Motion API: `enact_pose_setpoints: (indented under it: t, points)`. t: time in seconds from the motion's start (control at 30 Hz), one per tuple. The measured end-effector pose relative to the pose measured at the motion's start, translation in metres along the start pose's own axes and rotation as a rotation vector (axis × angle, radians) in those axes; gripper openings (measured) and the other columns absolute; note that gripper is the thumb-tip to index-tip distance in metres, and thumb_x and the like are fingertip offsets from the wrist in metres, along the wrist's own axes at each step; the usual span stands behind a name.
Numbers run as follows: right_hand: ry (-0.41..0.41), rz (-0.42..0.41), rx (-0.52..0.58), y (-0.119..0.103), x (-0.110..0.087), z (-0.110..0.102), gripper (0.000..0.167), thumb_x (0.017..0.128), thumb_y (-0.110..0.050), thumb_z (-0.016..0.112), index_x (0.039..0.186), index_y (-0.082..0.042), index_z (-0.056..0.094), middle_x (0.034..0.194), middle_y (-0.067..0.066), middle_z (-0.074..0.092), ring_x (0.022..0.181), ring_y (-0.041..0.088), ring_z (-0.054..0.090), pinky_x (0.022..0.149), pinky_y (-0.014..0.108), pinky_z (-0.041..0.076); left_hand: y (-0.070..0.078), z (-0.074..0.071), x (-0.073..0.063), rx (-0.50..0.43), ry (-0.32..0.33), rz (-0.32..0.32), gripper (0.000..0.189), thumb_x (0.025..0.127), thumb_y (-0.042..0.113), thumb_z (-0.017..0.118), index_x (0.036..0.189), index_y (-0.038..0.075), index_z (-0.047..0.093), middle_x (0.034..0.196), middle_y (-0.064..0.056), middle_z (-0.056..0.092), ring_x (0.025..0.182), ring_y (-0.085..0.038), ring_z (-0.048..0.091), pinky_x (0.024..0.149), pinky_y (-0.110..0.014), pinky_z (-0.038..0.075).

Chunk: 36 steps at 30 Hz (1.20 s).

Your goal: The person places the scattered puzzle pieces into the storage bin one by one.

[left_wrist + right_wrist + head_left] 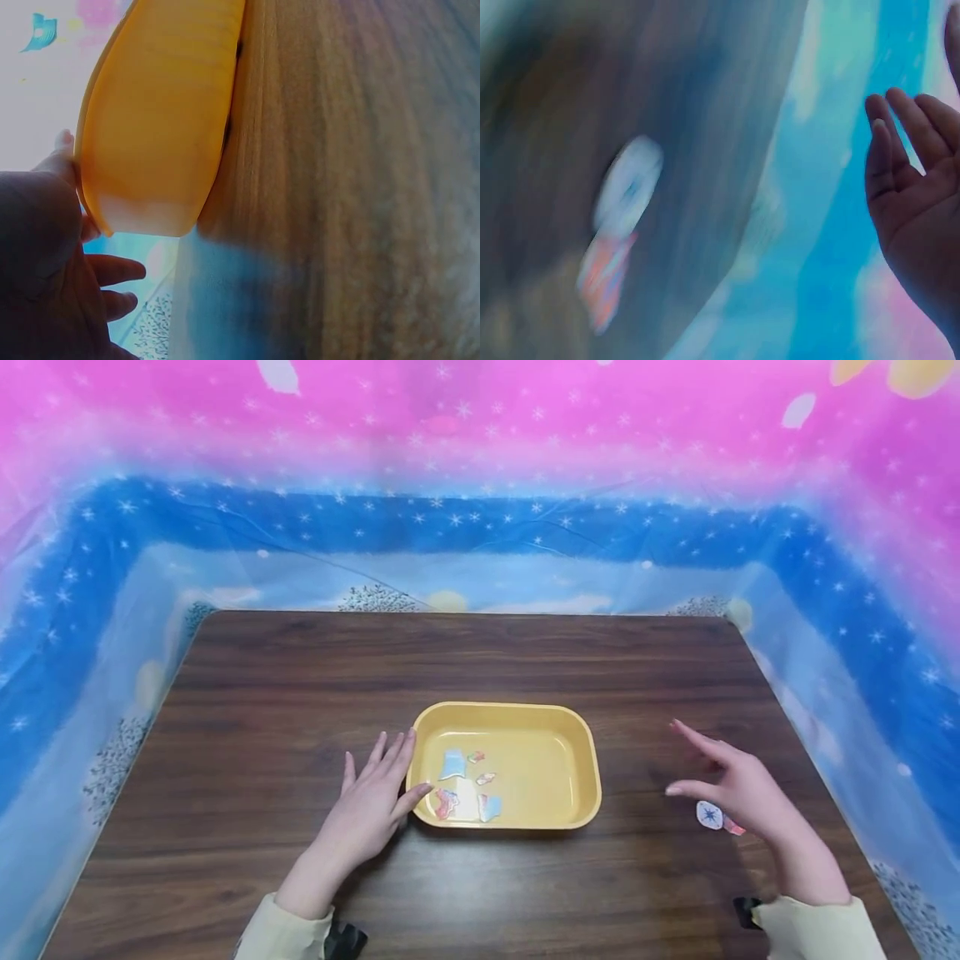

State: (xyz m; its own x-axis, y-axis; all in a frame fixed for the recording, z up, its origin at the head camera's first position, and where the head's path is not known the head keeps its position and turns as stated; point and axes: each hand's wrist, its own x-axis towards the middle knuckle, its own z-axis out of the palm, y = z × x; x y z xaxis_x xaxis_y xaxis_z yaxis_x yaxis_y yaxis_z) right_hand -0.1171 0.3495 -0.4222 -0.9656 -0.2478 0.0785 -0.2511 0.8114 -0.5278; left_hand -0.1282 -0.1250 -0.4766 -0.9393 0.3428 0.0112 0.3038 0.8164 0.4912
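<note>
Cutout with blue star (pixel 708 815) lies on tabletop (pixel 480 902), five o'clock from fingertips of nearer right hand (pixel 742 785), thumb and fingers parted, gripping nothing; red cutout (pixel 734 828) adjoins toward four. Left hand (pixel 366 814), fingers straight, touches yellow tray (pixel 517 703) at nine.

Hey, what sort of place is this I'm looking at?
Probably a small curtained-off tabletop workspace, maybe a recording booth: printed fabric in pink and blue lines the visible sides of a wood-grain table, where a yellow tray holds small flat pieces.
</note>
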Motion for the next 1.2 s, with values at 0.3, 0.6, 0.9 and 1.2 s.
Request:
enact_pose_setpoints:
  t: [0.3, 0.6, 0.9, 1.2]
  points:
    - [-0.024, 0.16, -0.155, 0.06, -0.055, 0.001, 0.074, 0.07, -0.031, 0.094, 0.131, -0.002, 0.067, 0.112, 0.02, 0.066, 0.098, 0.038, 0.063, 0.084, 0.055, 0.048, 0.0, -0.002, 0.001, 0.003, -0.008, -0.008, 0.075, 0.106, 0.043, 0.053, 0.162, 0.003, 0.023, 0.162, -0.019, 0.031, 0.153, -0.041, 0.015, 0.112, -0.077, 0.003]
    - [0.08, 0.2, -0.175, 0.082, -0.066, 0.022, 0.056, 0.071, -0.031, 0.094, 0.117, -0.007, 0.073, 0.137, 0.032, 0.05, 0.121, 0.062, 0.036, 0.084, 0.074, 0.026, 0.001, -0.001, 0.0, 0.014, -0.005, -0.012, 0.075, 0.105, 0.043, 0.054, 0.162, 0.004, 0.024, 0.163, -0.019, 0.03, 0.153, -0.042, 0.017, 0.111, -0.078, 0.004]
    - [0.06, 0.178, -0.194, 0.085, -0.061, 0.032, 0.028, 0.078, -0.016, 0.089, 0.098, -0.006, 0.072, 0.108, 0.021, 0.064, 0.098, 0.044, 0.054, 0.081, 0.061, 0.039, 0.002, -0.001, 0.001, 0.003, -0.003, -0.006, 0.075, 0.105, 0.043, 0.053, 0.162, 0.006, 0.022, 0.163, -0.019, 0.031, 0.153, -0.042, 0.016, 0.111, -0.078, 0.004]
    - [0.057, 0.14, -0.16, 0.079, -0.056, 0.034, 0.031, 0.079, -0.01, 0.087, 0.098, 0.001, 0.066, 0.084, 0.004, 0.06, 0.071, 0.013, 0.05, 0.06, 0.03, 0.042, 0.001, 0.0, 0.001, -0.003, -0.007, -0.008, 0.074, 0.106, 0.043, 0.052, 0.162, 0.005, 0.022, 0.163, -0.019, 0.03, 0.153, -0.042, 0.016, 0.111, -0.078, 0.004]
